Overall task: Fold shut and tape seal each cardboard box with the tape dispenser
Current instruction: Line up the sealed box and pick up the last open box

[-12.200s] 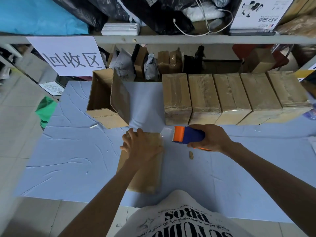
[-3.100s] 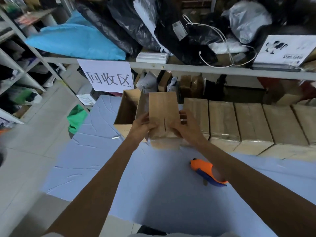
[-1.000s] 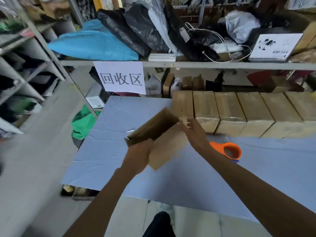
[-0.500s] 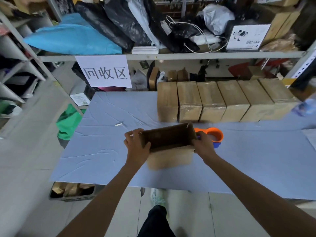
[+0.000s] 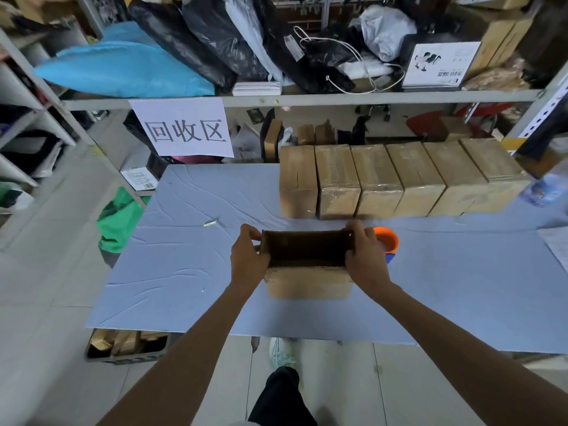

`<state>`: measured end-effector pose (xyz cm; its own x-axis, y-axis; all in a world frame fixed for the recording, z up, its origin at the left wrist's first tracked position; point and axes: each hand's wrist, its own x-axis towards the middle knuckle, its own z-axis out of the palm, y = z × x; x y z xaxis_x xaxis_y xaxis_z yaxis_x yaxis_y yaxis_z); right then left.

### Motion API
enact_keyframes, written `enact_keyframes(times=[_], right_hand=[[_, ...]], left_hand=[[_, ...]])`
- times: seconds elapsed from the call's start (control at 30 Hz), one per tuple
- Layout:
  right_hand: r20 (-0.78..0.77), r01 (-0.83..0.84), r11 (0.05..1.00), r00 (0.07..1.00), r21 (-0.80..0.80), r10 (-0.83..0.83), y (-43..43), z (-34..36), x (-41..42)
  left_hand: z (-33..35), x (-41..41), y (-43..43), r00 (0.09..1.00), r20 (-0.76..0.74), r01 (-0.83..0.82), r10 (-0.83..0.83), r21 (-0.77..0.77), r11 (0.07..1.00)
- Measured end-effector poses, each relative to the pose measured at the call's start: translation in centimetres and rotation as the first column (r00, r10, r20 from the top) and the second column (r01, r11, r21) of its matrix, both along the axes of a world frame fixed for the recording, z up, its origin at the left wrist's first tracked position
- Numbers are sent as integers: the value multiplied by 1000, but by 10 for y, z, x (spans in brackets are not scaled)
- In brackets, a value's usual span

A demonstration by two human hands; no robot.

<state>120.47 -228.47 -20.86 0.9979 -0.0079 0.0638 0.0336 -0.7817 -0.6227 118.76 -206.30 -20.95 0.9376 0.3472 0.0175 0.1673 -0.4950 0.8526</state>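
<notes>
Gripping the open cardboard box (image 5: 307,262) at its ends, left hand (image 5: 247,259) and right hand (image 5: 365,259) apart

Quick tally from what I can see: six taped-up boxes (image 5: 376,179) in a row on the counter (image 5: 184,256), one open box (image 5: 307,282), one orange tape dispenser (image 5: 388,241), one paper sign (image 5: 184,130), and one green bag (image 5: 118,219).
</notes>
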Motion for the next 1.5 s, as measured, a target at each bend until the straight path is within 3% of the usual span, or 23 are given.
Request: enact_keyframes(times=[0.33,0.53,0.67,0.83,0.97,1.1,1.27,1.4,1.5], right_hand=[[34,-57,996,998,-64,60,-3,-1,4],[-110,-175,938,983,-299,148,0,8,8],[-97,-31,993,995,-111,21,0,10,4],[-133,-86,996,987,1,85,-6,16,-3],[-61,-159,976,987,-146,151,-6,20,-9],[-139,-196,973,974,-125,179,-13,9,-5],[-202,-130,967,964,221,176,-25,-2,-5],[-203,-165,962,957,216,209,-36,-12,0],[-195,-148,963,962,224,193,-36,-16,2]], left_hand=[[-12,0,9,1000,10,7,-5,-131,991],[-15,2,4,995,-26,89,-94,-142,986],[-15,0,1,992,-22,124,-128,-132,983],[-19,-8,5,974,-28,211,-223,-224,951],[-22,-16,5,950,-71,273,-303,-276,922],[-29,-17,15,907,-103,374,-409,-251,893],[-37,-13,13,930,-25,361,-365,-99,927],[-41,-13,9,952,-23,304,-305,-37,952],[-40,-13,6,958,4,287,-288,-93,953]])
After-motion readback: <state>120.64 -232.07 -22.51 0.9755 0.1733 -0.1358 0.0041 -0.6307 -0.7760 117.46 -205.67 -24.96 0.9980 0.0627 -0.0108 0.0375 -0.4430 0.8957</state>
